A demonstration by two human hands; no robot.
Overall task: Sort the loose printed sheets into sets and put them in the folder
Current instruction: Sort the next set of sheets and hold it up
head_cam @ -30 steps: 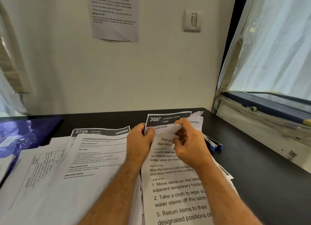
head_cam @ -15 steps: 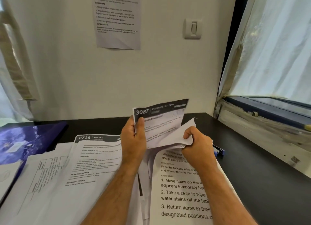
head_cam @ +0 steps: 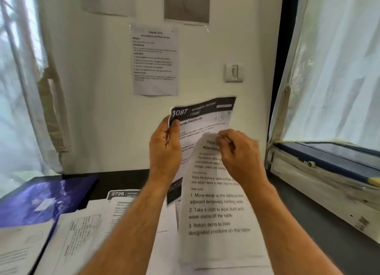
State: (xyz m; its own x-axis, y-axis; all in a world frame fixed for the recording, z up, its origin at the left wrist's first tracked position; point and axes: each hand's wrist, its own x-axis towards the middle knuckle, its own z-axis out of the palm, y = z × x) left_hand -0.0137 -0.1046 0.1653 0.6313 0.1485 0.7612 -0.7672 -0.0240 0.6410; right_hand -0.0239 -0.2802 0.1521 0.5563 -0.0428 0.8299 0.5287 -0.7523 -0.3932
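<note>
White wall straight ahead with curtained windows on both edges of the frame, and a dark desk [head_cam: 320,229] running along the bottom, so that's my view right now.

Left hand [head_cam: 165,149] is up in the middle of the frame, fingers curled around the left edge of a sheet headed 3087 [head_cam: 202,118], thumb pressed on the front of it. That sheet stands pretty much upright, lifted off the desk. Right hand [head_cam: 238,151] is just beside it, fingertips bunched and pinching the top of a second sheet, the balcony one [head_cam: 216,211] with the numbered steps, which hangs down in front toward the bottom of the frame. So both hands are closed on paper, one sheet each as far as I can see. Might be more sheets tucked behind the 3087 one; can't tell.

Down on the desk, lower left, is a loose pile of printed sheets [head_cam: 86,229]. I can read one header, a 2726 sheet [head_cam: 123,194], and at least three or four others overlap around it, too blurry to count properly. One blue folder [head_cam: 49,200] lies at the left edge, partly under the pile.

On the wall: one printed notice [head_cam: 155,60] taped above the hands, two more papers at the top edge, and one light switch [head_cam: 234,72] to the right of the notice.
</note>
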